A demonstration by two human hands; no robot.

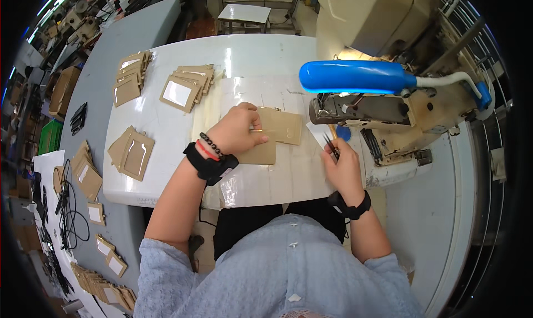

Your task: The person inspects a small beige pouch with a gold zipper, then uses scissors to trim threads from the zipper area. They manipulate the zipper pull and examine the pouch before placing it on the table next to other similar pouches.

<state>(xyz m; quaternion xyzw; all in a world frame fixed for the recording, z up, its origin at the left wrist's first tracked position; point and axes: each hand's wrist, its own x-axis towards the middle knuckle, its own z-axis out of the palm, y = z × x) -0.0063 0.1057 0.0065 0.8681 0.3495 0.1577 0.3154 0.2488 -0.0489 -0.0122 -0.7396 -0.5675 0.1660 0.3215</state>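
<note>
My left hand [242, 128] pinches a tan card holder [259, 154] between thumb and fingers, over the white tabletop. Another tan card holder [290, 128] lies just beyond it, partly overlapped, with a small metal fitting at its far edge. Around a pair of dark pointed tweezers [331, 145] my right hand [345, 168] is closed, the tips angled away from me. That hand is near the sewing machine [383, 115], beside a blue round piece [343, 132]. My left fingers hide part of the pinched holder.
A blue lamp [352, 77] reaches over the machine arm. Stacks of tan card holders lie at the far left [129, 79], back middle [186, 89] and left [133, 151] of the table [166, 185]. More card holders [86, 173] lie on the grey surface beside it, near black cables [69, 212].
</note>
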